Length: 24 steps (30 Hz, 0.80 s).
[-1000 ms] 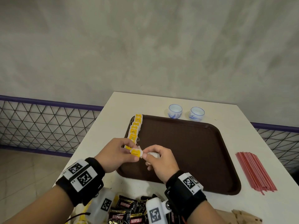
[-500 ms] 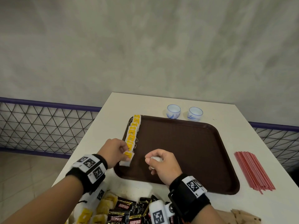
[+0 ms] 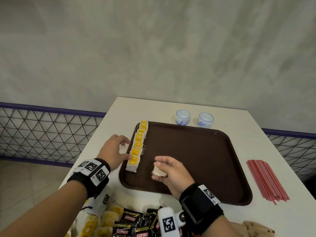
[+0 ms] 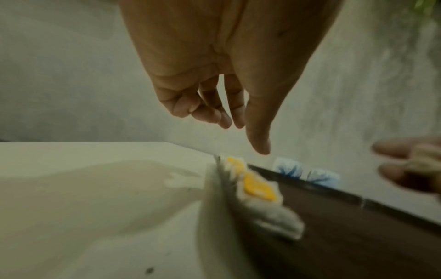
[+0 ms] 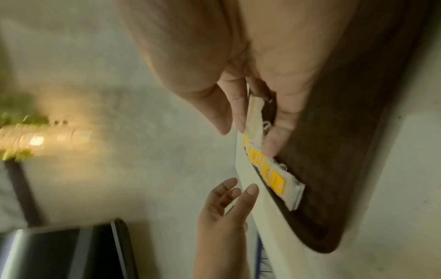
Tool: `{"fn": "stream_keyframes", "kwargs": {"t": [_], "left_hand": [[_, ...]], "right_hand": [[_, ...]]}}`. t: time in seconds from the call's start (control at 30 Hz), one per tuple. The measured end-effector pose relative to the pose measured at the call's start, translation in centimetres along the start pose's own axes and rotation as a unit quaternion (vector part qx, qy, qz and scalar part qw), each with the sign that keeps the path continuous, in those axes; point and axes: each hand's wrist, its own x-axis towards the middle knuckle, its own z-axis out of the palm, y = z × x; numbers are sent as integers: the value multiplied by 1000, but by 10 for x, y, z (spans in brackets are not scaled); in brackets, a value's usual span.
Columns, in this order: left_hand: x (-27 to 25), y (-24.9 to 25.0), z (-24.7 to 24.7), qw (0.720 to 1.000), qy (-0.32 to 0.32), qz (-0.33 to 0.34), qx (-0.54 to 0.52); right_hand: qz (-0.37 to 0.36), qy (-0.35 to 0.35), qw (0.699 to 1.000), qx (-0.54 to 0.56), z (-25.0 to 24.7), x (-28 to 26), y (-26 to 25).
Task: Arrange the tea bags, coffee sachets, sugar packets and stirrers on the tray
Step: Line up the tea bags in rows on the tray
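A row of yellow-tagged tea bags (image 3: 138, 142) lies along the left edge of the brown tray (image 3: 196, 159). My left hand (image 3: 127, 150) hovers beside the row's near end, fingers relaxed and holding nothing, the thumb at the last bag. In the left wrist view the left hand (image 4: 245, 136) hangs above the row (image 4: 257, 186). My right hand (image 3: 160, 170) hovers over the tray's near left part and grips a white tea bag (image 3: 159, 172). The right wrist view shows that bag (image 5: 255, 111) pinched between thumb and fingers, the row (image 5: 274, 175) beyond it.
Red stirrers (image 3: 266, 180) lie on the white table right of the tray. Two small blue-and-white cups (image 3: 182, 117) stand behind it. Black coffee sachets (image 3: 131, 224), yellow packets (image 3: 102, 223) and brown packets (image 3: 256, 228) lie at the near edge. A mesh railing runs along the left.
The left hand laid a yellow-tagged tea bag at the near end of the row and let go. The right hand drew apart to the right, still holding a tea bag.
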Motion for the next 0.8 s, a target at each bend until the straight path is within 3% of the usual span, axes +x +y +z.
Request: {"fn": "stream_keyframes", "kwargs": {"t": [0.07,0.13,0.23,0.33,0.5,0.63,0.8], "left_hand": [[-12,11,-6,999,10,37,-33],[-29,26,-10,991,-41,94,-91],[-52,46,-9,968,-134,186,-106],[-56,48,1,959,-129,242,-66],[-53,46,2,971,-69,208,-100],[-48,43,-5,976,-92,104,-165],[-27,19,-1,991,-126,46,-30]], "right_hand": [[36,-8,993,115,3,-1,-6],[47,-29,981,183,6,-4,-13],[59,-66,976,200,10,-10,-18],[78,-90,970,211,12,-12,-17],[88,-105,977,163,13,-15,-15],[83,-98,987,101,12,-14,-12],[61,-31,998,0,10,-10,-6]]}}
